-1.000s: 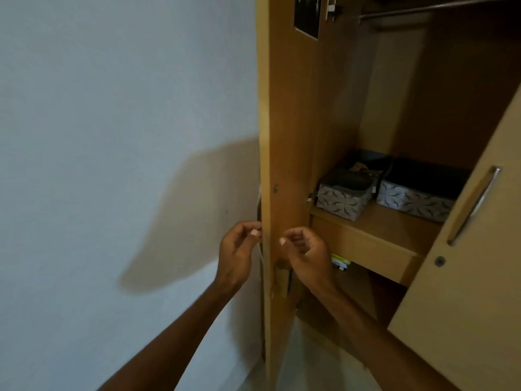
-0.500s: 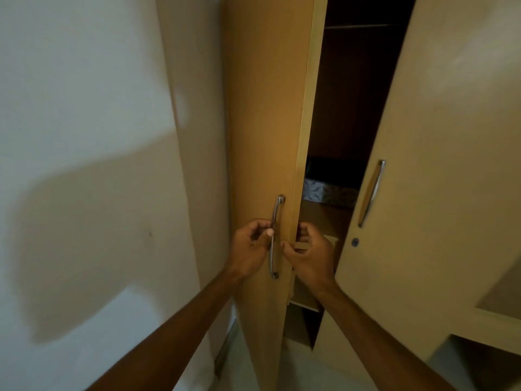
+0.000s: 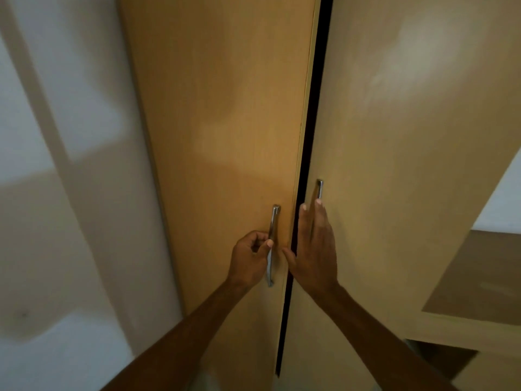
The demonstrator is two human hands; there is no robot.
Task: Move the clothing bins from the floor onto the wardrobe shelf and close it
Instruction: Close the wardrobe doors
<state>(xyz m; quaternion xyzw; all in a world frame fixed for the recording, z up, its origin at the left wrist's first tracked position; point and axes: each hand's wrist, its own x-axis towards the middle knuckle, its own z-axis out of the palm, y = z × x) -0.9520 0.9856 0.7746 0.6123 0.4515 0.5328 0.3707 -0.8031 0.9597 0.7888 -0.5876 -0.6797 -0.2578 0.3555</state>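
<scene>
The wardrobe's left door (image 3: pixel 225 136) stands almost shut, with only a narrow dark gap (image 3: pixel 308 165) between it and the right door (image 3: pixel 408 165). My left hand (image 3: pixel 249 259) is curled around the left door's metal bar handle (image 3: pixel 272 244). My right hand (image 3: pixel 314 249) lies flat with fingers stretched out on the right door, over the lower part of its handle (image 3: pixel 320 189), thumb at the gap. The clothing bins and the shelf are hidden behind the doors.
A white wall (image 3: pixel 56 193) runs along the left, close to the wardrobe's side. At the right, a lower wooden shelf unit (image 3: pixel 479 277) juts out beside the right door.
The left door swung from wide open to nearly shut, hiding the bins. My left hand took its handle. My right hand left the door edge and flattened on the right door.
</scene>
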